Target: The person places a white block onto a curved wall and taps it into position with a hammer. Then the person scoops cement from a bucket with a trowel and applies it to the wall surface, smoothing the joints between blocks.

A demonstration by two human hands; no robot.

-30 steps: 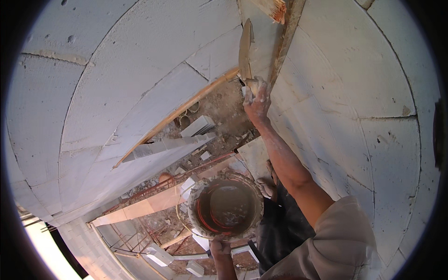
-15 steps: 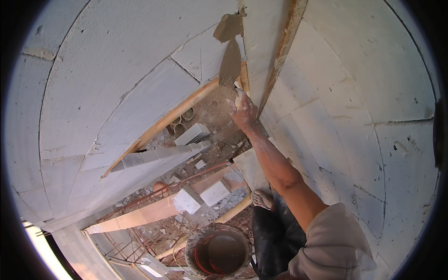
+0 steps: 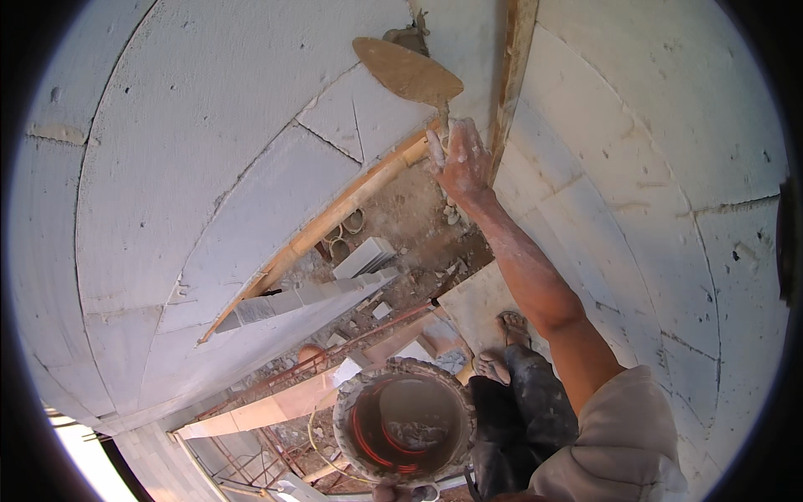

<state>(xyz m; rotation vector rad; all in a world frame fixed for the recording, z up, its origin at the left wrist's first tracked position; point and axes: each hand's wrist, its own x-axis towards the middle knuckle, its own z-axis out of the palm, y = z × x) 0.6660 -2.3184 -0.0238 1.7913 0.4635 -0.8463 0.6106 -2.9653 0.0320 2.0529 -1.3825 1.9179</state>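
My right hand (image 3: 464,159), dusted with pale mortar, grips a pointed trowel (image 3: 410,71) by its handle. The trowel's broad blade lies over a wet grey mortar patch (image 3: 407,38) on the block wall (image 3: 226,109), partly hiding it. A wooden post edge (image 3: 513,75) runs just right of the hand. At the lower edge, a few fingers of my left hand (image 3: 391,493) show closed at the rim of a mortar-caked bucket (image 3: 345,435); the rest of that hand is out of frame. Grey mortar (image 3: 425,410) lies inside the bucket.
Another block wall (image 3: 602,167) rises close on the right. A wooden beam (image 3: 335,205) edges the left wall's opening. Far below lie stacked white slabs (image 3: 365,257), rubble and a reddish plank (image 3: 268,402). My feet (image 3: 492,366) stand on a pale board (image 3: 477,301).
The trowel has swung from pointing upward to lying across the mortar patch, and my right hand has moved up and right. The bucket appears higher and larger, with left fingers now showing at its rim.
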